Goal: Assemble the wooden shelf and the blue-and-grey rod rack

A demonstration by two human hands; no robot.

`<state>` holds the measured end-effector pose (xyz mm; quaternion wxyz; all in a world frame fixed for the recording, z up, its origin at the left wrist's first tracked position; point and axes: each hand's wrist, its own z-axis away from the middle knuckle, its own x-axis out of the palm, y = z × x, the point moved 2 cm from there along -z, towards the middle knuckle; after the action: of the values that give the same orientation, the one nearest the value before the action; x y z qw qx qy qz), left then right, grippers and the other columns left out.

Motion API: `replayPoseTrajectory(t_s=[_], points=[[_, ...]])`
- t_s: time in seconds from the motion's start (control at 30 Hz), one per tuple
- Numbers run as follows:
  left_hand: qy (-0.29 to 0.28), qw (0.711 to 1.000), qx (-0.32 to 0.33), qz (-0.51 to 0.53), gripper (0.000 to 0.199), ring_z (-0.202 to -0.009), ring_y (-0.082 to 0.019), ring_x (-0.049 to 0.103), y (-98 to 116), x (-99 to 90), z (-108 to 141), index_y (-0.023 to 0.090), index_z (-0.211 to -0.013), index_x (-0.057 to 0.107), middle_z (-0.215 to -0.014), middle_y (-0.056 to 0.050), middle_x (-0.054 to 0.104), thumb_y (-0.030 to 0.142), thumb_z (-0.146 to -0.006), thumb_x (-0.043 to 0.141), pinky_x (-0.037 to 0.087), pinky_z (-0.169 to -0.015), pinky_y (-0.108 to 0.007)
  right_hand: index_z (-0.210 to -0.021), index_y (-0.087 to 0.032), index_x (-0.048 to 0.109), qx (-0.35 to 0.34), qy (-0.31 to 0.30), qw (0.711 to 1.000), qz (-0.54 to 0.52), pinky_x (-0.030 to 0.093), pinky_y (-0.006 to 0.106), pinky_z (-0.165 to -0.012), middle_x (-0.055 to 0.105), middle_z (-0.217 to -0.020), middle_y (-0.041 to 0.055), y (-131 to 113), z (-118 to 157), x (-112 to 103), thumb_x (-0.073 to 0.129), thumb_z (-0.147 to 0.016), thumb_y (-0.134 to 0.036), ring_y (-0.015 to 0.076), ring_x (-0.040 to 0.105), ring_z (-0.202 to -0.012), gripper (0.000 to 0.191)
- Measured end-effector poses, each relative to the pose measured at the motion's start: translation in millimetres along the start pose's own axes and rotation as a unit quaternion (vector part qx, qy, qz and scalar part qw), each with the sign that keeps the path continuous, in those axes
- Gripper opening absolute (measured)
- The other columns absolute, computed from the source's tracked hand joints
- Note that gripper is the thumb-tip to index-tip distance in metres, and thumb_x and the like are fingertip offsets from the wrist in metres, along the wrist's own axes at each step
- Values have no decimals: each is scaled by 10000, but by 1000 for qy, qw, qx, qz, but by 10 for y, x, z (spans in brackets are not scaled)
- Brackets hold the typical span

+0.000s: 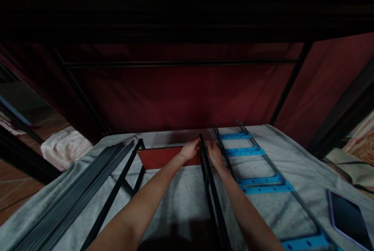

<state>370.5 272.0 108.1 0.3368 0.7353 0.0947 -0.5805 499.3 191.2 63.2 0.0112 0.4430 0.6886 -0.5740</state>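
Note:
A reddish-brown board [160,158] spans between two black metal frames, the left frame [117,188] and the right frame [214,196]. At the far right corner, where the board meets the right frame, my left hand [190,150] is closed with its fingertips against the joint. Just across the same bar, my right hand [215,154] has its fingers bent in close to the frame's outer side. Whatever small thing either hand pinches is hidden by the fingers and the dim light.
Several grey metal tubes [78,188] lie bundled on the grey sheet at left. Rails with blue crosspieces [263,184] lie to the right, near a phone [349,218]. Behind hangs a dark red curtain [187,99], with a black bar [181,63] across it.

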Motion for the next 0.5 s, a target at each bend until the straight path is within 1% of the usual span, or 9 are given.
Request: replayPoseTrajectory(t_s=[0.1,0.17,0.23,0.37,0.43,0.5], points=[[2,1000,12,2,539,-1151,-209,598,-20,21,-4,262,-1403,399,-1304,-48,608,186,-878,495,447,-986,-310,-995,-211,633,12,5,1000,-12,476,263,-791,706,-950,52,1,-9,9,371,-922,-297,174,659,-896,285],[-7,1000,24,-4,530,-1164,-215,592,-27,27,-12,289,-1407,414,-1310,-40,605,192,-890,480,441,-1001,-323,-947,-212,644,15,3,1000,-15,472,253,-792,709,-952,53,-1,-27,19,386,-913,-289,172,657,-921,271],[-19,999,31,-13,498,-1174,-219,586,-31,26,-25,302,-1386,455,-1306,-35,609,200,-899,469,437,-1007,-330,-886,-212,653,19,1,1000,-10,469,251,-761,710,-911,63,-2,-43,32,388,-920,-310,181,665,-891,285],[-37,999,20,-22,506,-1182,-219,582,-34,11,-56,318,-1372,478,-1301,-31,614,186,-884,489,440,-1003,-330,-785,-220,640,36,1,999,-5,457,252,-701,697,-804,63,4,-50,58,369,-942,-381,187,675,-794,352],[-41,999,16,-14,505,-1177,-219,586,-31,0,-67,327,-1363,487,-1299,-30,615,183,-879,496,440,-1003,-335,-766,-226,631,41,-1,999,-11,453,247,-690,691,-779,56,13,-42,61,370,-942,-403,183,673,-774,361],[-44,999,15,-4,500,-1178,-216,586,-27,-10,-72,332,-1357,492,-1297,-29,616,179,-881,493,442,-1002,-334,-787,-228,631,41,-2,999,-23,454,243,-701,695,-798,53,24,-34,56,368,-939,-412,177,670,-782,356]])
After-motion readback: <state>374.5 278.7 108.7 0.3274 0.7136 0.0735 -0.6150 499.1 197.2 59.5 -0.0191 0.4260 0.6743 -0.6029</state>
